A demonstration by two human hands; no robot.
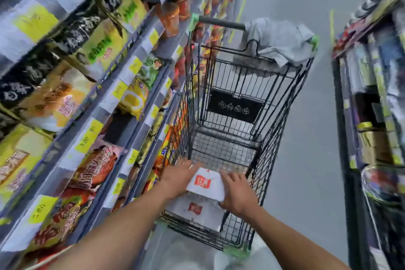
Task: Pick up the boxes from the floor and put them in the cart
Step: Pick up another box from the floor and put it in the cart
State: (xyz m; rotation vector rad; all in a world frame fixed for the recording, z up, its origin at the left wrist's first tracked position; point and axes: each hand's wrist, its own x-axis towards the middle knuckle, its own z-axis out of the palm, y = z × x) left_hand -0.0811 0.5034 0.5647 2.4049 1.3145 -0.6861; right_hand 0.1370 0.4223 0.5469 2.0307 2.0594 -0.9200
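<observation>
Left hand (177, 178) presses flat against a white box (207, 184), right hand (237, 193) grips its other side, above a second box (197, 211) in the cart (282, 138).

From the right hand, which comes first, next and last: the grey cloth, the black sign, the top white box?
1. The top white box, held by the right hand, at the near end of the cart.
2. The black sign, middle of the cart.
3. The grey cloth, draped over the far end.
</observation>
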